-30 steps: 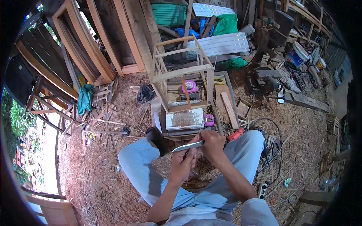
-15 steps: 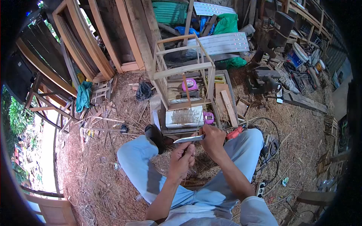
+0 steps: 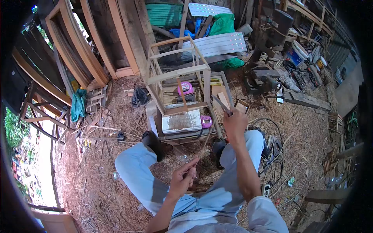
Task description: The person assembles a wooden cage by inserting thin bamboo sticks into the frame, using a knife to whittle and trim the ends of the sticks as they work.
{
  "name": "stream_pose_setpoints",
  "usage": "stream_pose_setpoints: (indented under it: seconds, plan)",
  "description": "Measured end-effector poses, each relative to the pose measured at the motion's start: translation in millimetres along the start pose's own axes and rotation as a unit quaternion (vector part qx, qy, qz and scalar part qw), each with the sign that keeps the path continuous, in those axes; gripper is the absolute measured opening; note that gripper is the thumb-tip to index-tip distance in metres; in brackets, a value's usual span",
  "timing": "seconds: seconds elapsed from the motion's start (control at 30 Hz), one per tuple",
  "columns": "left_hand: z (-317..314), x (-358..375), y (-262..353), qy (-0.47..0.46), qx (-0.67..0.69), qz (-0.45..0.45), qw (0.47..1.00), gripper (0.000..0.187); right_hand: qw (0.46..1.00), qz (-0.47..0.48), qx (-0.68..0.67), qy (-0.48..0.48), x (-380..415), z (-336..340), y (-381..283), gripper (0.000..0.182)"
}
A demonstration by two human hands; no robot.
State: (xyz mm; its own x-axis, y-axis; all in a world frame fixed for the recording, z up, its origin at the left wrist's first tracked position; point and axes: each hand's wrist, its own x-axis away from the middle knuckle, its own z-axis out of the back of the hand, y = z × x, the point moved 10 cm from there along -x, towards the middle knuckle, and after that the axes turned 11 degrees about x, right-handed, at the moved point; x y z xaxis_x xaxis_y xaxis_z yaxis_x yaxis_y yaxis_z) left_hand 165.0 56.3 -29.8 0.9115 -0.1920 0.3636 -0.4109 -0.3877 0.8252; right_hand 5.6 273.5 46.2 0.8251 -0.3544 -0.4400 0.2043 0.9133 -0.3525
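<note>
My right hand (image 3: 236,123) is closed round the handle of a knife (image 3: 221,104), whose blade points up and to the left, just right of the low wooden box. Over my lap, my left hand (image 3: 184,179) is closed on a thin strip (image 3: 206,143) of wood or cane that rises towards the box. A small wooden frame (image 3: 178,73) stands on the box. In front of it lies a whitish block (image 3: 181,121) with a brown patch, beside a pink tape measure (image 3: 206,122). Another pink round tape measure (image 3: 185,88) shows inside the frame.
Wood shavings and sticks cover the floor (image 3: 105,163). Wooden door frames (image 3: 77,46) lean at the upper left. A black cable (image 3: 278,155) curls right of my knee. A machine (image 3: 268,81) and a long plank (image 3: 307,99) are at the right.
My right hand has moved up and right with the knife, away from my left hand, which has shifted slightly down. The view has shifted, so the surroundings appear further left.
</note>
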Motion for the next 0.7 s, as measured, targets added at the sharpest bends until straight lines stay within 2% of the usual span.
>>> stream_pose_setpoints:
  seconds: [0.07, 0.13, 0.2, 0.27, 0.37, 0.43, 0.6, 0.67, 0.7]
  plan:
    - [5, -8, 4, -0.002, 0.019, -0.023, 1.0, 0.039, 0.999, -0.01, -0.037, -0.014, 9, -18, 8, 0.01]
    - [4, -13, 18, 0.001, 0.037, -0.046, 0.998, 0.039, 0.986, 0.03, -0.155, -0.043, 29, -34, 1, 0.009]
    - [-8, -22, 39, -0.017, 0.016, -0.054, 0.998, 0.038, 0.961, 0.136, -0.229, -0.074, 54, -28, -36, 0.01]
    - [-9, -29, 42, -0.009, 0.007, -0.052, 0.999, 0.035, 0.919, 0.278, -0.275, -0.052, 75, -2, -79, 0.015]
    - [-9, -35, 33, -0.019, 0.071, -0.019, 0.997, 0.04, 0.918, 0.277, -0.28, -0.048, 87, 10, -95, 0.016]
    - [-18, -30, 44, -0.025, 0.084, -0.046, 0.995, 0.043, 0.919, 0.277, -0.273, -0.058, 90, 4, -94, 0.015]
    - [-21, -26, 36, -0.022, 0.034, -0.047, 0.998, 0.043, 0.936, 0.264, -0.23, -0.04, 81, -6, -84, 0.019]
    - [-21, -22, 28, -0.024, 0.016, -0.044, 0.999, 0.042, 0.968, 0.153, -0.197, -0.023, 59, -21, -52, 0.016]
    - [-22, -21, 22, -0.036, 0.024, -0.042, 0.998, 0.042, 0.968, 0.155, -0.198, -0.023, 56, -18, -50, 0.016]
